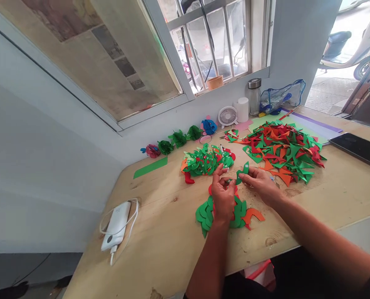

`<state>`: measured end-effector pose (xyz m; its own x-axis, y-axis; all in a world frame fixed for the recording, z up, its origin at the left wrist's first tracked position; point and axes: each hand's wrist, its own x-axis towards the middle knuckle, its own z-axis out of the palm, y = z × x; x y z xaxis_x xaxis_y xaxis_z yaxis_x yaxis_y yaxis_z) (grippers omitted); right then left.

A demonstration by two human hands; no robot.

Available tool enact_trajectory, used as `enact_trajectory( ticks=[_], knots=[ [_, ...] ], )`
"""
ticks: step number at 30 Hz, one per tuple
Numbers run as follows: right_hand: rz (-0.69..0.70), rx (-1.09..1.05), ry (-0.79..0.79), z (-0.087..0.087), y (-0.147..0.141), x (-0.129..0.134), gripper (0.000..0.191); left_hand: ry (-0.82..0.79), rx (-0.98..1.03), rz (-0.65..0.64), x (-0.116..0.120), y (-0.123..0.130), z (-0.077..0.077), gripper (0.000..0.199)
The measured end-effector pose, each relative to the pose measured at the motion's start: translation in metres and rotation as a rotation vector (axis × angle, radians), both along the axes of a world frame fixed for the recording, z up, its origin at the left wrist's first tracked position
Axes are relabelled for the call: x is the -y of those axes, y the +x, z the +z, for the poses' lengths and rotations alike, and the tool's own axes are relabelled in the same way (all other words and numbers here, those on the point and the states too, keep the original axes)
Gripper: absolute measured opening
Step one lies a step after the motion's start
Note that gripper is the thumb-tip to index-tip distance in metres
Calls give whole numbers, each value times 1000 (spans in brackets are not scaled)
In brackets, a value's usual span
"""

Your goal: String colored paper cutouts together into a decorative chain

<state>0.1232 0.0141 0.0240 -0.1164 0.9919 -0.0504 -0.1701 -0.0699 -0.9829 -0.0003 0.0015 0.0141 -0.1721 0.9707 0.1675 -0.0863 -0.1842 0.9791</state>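
Along a pale wooden table [160, 224] pushed against a white wall [48, 145], paper scraps and small objects are spread below a barred window [216, 45]. Over the table's right half, the right hand [257, 182] pinches a curved green paper piece [242, 172] between thumb and fingers; the left hand [224, 198] is bent in at the piece's lower end, thumb near fingers, though I cannot tell whether it grips. Beneath the left hand lies a pile of green cutouts [205, 214], with a mixed heap of cutouts [205, 162] just beyond and a bigger scrap heap [284, 147] to the right. A white power bank [118, 224] lies at the left, folded paper flowers [178, 139] line the wall near a small fan [227, 116], and a phone [361, 149] rests at the right edge. Outside, a scooter [354, 58] stands in daylight.
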Motion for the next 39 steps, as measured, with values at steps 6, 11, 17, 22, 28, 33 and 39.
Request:
enact_trajectory(
  ticks=[6, 11, 17, 22, 28, 33, 39],
  knots=[
    [-8, 32, -15, -9, 2, -5, 36, -13, 12, 18, -1, 0, -2, 52],
    [3, 73, 3, -12, 1, -3, 35, -6, 34, 64, -1, 0, -2, 51],
    [20, 195, -20, -14, 3, -3, 38, -19, 126, 98, -3, -1, -4, 50],
    [-2, 303, 46, 3, 11, -20, 34, -64, 282, 286, -14, -12, -7, 44],
    [47, 520, 44, 18, -3, -77, 28, -110, 362, 340, -22, -18, -13, 37],
    [12, 629, 44, 19, -16, -130, 22, -99, 368, 350, -23, -19, -13, 37],
    [49, 847, 28, -2, -19, -146, 19, -83, 383, 337, -22, -21, -12, 36]
  ],
)
